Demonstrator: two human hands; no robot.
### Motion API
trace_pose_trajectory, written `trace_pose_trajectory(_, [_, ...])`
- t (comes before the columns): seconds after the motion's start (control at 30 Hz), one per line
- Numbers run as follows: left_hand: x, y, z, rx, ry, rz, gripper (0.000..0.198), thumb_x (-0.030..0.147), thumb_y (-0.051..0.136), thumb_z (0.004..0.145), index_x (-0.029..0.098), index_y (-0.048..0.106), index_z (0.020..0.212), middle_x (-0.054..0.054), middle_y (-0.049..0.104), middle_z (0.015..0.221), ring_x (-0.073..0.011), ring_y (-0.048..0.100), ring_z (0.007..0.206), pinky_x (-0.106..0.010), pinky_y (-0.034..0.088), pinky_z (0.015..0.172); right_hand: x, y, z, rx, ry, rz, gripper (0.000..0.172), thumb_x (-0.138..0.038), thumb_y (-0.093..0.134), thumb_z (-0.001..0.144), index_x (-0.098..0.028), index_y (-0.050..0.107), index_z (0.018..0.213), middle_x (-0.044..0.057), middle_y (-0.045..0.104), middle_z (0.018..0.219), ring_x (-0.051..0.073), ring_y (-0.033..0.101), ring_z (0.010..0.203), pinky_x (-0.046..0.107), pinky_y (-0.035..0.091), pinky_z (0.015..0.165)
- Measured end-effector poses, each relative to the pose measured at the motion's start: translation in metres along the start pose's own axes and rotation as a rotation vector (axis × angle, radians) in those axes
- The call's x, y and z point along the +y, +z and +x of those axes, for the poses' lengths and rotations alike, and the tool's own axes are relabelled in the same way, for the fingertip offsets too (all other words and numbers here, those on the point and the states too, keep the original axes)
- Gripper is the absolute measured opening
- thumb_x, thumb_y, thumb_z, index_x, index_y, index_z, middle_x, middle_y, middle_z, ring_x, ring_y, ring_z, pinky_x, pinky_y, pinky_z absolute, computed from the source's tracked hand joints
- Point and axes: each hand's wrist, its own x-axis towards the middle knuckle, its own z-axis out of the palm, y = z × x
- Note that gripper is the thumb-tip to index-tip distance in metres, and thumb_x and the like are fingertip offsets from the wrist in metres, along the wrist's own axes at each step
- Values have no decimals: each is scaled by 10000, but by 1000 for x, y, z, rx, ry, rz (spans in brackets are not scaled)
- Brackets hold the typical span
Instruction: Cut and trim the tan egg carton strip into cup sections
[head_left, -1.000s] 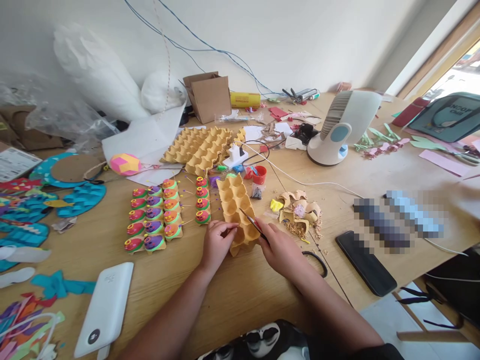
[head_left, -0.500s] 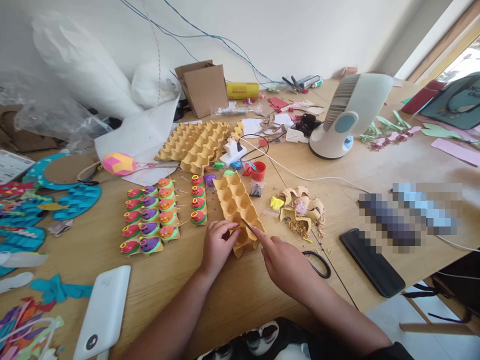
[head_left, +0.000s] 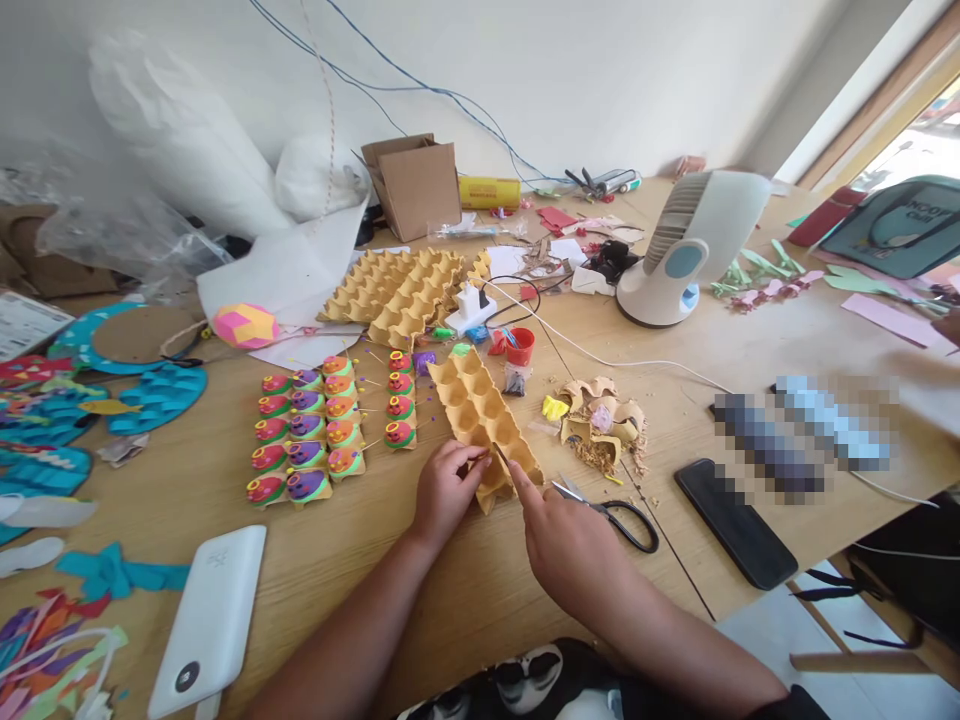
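Observation:
A strip of tan pulp egg carton (head_left: 471,395) lies on the table in front of me, two rows of cups wide. My left hand (head_left: 448,492) is closed on the strip's left edge near its close end, thumb and fingers pinching it. In my right hand (head_left: 566,530) is a small knife (head_left: 502,457), its thin dark blade against the carton between the cups. The index finger stretches along the blade, and the handle is hidden in the palm. Scissors with black handles (head_left: 634,524) lie just right of that hand.
Left stand painted egg-cup figures (head_left: 306,427) with pins. Carton scraps (head_left: 600,415), a red cup (head_left: 520,346) and a power strip (head_left: 471,308) lie beyond. A white fan (head_left: 686,250) stands behind, a black phone (head_left: 735,522) lies right. Another person's hand (head_left: 951,322) shows at the right edge.
My right hand has shifted slightly down and right with the knife, uncovering more of the scissors. The left hand keeps its hold on the carton. Another person's hand has appeared at the right edge.

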Motion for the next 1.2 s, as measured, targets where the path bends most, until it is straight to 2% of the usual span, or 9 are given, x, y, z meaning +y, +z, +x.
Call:
trace_pose_trajectory(0.23, [-1, 1, 1, -1, -22, -38, 162, 327, 664, 915, 199, 759, 885, -28, 664, 833, -157, 605, 734, -277, 489, 691, -15, 10, 11, 59, 32, -27, 703, -152, 410, 960, -142, 172, 1621, 132, 728, 912, 205, 711, 713, 269, 471, 562])
trace_pose_trajectory(0.47, [-2, 2, 1, -14, -37, -61, 149, 312, 659, 913, 200, 757, 902, -20, 657, 836, -147, 598, 723, -271, 476, 684, -12, 6, 5, 60, 31, -50, 696, -163, 426, 958, -164, 201, 1617, 136, 743, 920, 211, 725, 726, 258, 468, 558])
trace_pose_trajectory(0.7, [-1, 2, 1, -14, -33, -21, 205, 336, 638, 920, 197, 723, 797, -13, 638, 797, -149, 582, 695, -267, 439, 647, -19, 4, 14, 61, 62, -11, 703, -158, 421, 948, -151, 199, 1616, 136, 749, 885, 227, 739, 743, 274, 488, 580])
trace_pose_trajectory(1.03, [-3, 2, 2, -35, -16, -24, 225, 348, 612, 936, 197, 719, 808, -18, 644, 810, -151, 589, 704, -266, 446, 659, -11, 7, 17, 59, 28, 26, 693, -177, 391, 971, -167, 157, 1623, 145, 755, 948, 231, 746, 801, 283, 516, 635])
trace_pose_trajectory(1.2, [-2, 2, 2, -34, -4, -6, 209, 340, 611, 935, 195, 713, 825, -21, 641, 814, -154, 589, 708, -269, 449, 665, -12, 8, 9, 36, 39, -11, 708, -164, 417, 961, -162, 164, 1622, 142, 751, 908, 215, 737, 752, 260, 506, 603])
